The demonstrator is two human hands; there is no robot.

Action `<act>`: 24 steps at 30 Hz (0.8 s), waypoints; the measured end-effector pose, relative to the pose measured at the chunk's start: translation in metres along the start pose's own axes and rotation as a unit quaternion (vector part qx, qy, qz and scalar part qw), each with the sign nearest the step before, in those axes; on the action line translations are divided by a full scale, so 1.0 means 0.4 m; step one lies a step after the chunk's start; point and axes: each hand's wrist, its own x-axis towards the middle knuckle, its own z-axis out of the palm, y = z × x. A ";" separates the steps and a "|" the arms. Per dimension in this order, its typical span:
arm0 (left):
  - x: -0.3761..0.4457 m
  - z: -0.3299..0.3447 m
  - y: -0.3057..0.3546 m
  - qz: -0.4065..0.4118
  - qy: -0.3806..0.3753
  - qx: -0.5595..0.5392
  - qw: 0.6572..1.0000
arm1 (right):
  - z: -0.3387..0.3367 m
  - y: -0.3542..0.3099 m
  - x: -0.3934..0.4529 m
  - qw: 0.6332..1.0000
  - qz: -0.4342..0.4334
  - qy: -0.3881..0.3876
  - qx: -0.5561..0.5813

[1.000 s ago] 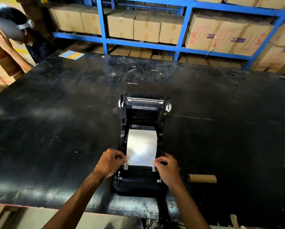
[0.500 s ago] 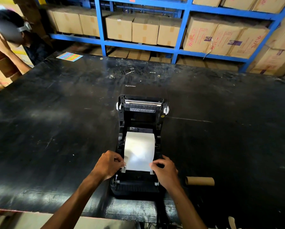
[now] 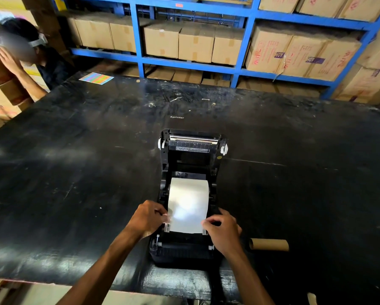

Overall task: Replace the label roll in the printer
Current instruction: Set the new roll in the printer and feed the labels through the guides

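A black label printer [image 3: 190,254] stands near the table's front edge with its lid [image 3: 193,144] swung up and back. A white label roll [image 3: 188,201] lies in the open bay, and its loose end is drawn forward over the front. My left hand [image 3: 148,217] pinches the paper's left edge near the left white guide. My right hand [image 3: 225,230] pinches the right edge at the right guide. An empty brown cardboard core [image 3: 269,245] lies on the table just right of the printer.
The black table [image 3: 74,172] reaches back to blue shelving [image 3: 138,40] stacked with cardboard boxes. A coloured sticker sheet [image 3: 96,78] lies at the far left corner. Another person [image 3: 30,56] sits at the far left with a hand raised.
Both hands stay on the edges of the label paper at the guides with only slight shifts. The view has tilted a little. The cardboard core has not moved.
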 end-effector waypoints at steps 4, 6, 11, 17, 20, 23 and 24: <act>-0.003 -0.001 0.000 0.007 -0.006 0.011 1.000 | -0.004 0.004 -0.004 1.000 -0.005 -0.008 0.023; -0.002 -0.001 0.004 0.003 -0.018 0.017 1.000 | -0.004 0.006 -0.001 0.998 -0.004 0.004 0.057; -0.001 -0.006 0.006 -0.014 -0.006 -0.013 1.000 | 0.004 0.007 -0.001 0.999 -0.007 0.007 0.050; -0.006 -0.007 0.003 -0.012 -0.019 -0.019 1.000 | -0.010 0.008 0.005 1.000 -0.018 -0.010 0.014; -0.011 -0.009 0.002 -0.006 -0.027 -0.023 0.999 | -0.001 0.014 0.011 0.999 -0.022 0.002 0.033; -0.011 -0.013 0.003 -0.021 -0.017 -0.062 0.998 | 0.004 0.022 0.009 1.000 -0.016 -0.002 0.020; -0.009 -0.013 0.001 -0.024 -0.012 -0.073 0.997 | 0.003 0.025 0.009 1.000 -0.017 -0.007 0.008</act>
